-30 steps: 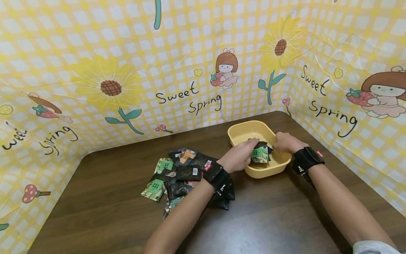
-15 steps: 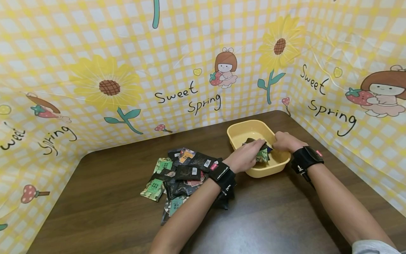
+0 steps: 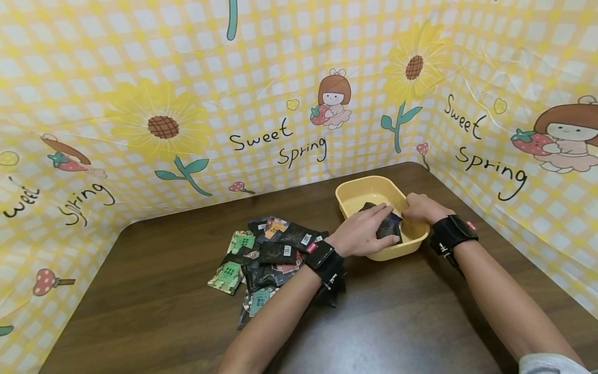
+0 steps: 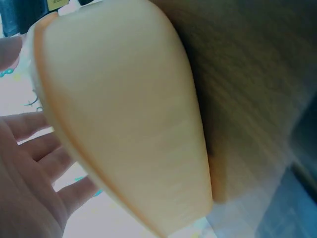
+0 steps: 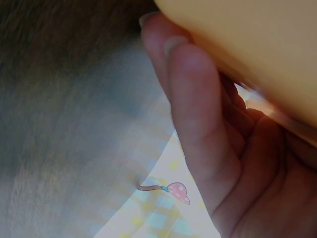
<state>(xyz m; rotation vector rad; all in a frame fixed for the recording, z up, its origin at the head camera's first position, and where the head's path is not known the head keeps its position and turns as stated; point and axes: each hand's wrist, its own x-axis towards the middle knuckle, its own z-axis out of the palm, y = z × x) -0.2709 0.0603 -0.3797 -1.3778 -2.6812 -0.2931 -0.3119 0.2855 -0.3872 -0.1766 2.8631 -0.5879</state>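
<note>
A yellow plastic tub stands at the right rear of the table. My right hand grips its right rim; in the right wrist view the curled fingers lie against the tub's outer wall. Over the tub's near left side reaches my left hand, its fingers extended and the thumb spread apart. Beneath that hand are dark packets inside the tub, partly covered by it. The left wrist view has the tub's outer wall in the middle, with the left fingers past the rim.
Left of the tub lies a loose pile of small sachets: black ones, green-labelled ones and one with an orange label. My left forearm passes over the pile's right part. Checked yellow cloth hangs along the table's back and sides.
The left hand moved slightly right over the tub and spread its thumb. The green sachet it held is no longer visible; dark packets show under the hand. The right hand stayed on the rim.
</note>
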